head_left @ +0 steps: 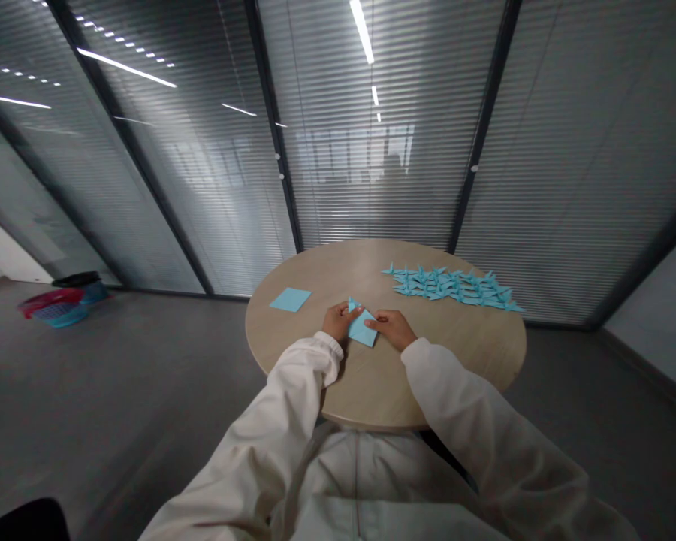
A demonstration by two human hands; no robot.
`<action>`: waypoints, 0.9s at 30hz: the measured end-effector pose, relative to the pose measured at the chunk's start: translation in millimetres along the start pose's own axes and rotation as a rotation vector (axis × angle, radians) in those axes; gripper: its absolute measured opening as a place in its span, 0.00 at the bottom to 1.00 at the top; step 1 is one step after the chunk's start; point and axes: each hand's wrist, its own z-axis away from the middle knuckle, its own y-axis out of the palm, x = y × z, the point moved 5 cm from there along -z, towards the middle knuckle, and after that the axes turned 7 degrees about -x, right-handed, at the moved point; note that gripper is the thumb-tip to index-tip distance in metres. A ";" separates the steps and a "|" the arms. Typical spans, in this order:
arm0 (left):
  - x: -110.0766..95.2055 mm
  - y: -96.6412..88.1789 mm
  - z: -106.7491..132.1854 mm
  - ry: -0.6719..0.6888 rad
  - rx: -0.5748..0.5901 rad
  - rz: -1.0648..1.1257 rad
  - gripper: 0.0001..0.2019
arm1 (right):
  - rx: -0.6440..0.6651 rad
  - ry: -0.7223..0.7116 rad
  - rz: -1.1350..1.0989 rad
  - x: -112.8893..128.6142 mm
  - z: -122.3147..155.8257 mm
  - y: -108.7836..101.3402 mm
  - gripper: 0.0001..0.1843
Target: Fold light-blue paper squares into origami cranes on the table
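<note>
A light blue paper (pixel 363 327), partly folded, lies on the round wooden table (pixel 428 361) in front of me. My left hand (pixel 338 320) pinches its left side, where a corner stands up. On the paper's right edge my right hand (pixel 391 326) presses down with closed fingers. Both arms wear white sleeves.
A flat blue paper sheet (pixel 290 299) lies at the table's left. Several folded blue paper cranes (pixel 451 286) are spread in rows at the table's far right. Glass walls with blinds stand behind. Coloured basins (pixel 61 304) sit on the floor, far left.
</note>
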 end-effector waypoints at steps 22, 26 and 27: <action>-5.8 -3.4 2.1 0.077 -0.051 -0.081 0.17 | 0.058 0.036 -0.054 12.1 6.0 5.0 0.23; -5.6 0.9 4.8 0.062 -0.011 -0.096 0.17 | 0.093 0.062 -0.034 8.3 6.9 6.7 0.22; -6.6 2.5 5.9 0.052 -0.001 -0.078 0.17 | 0.097 0.066 -0.032 7.6 6.8 6.7 0.22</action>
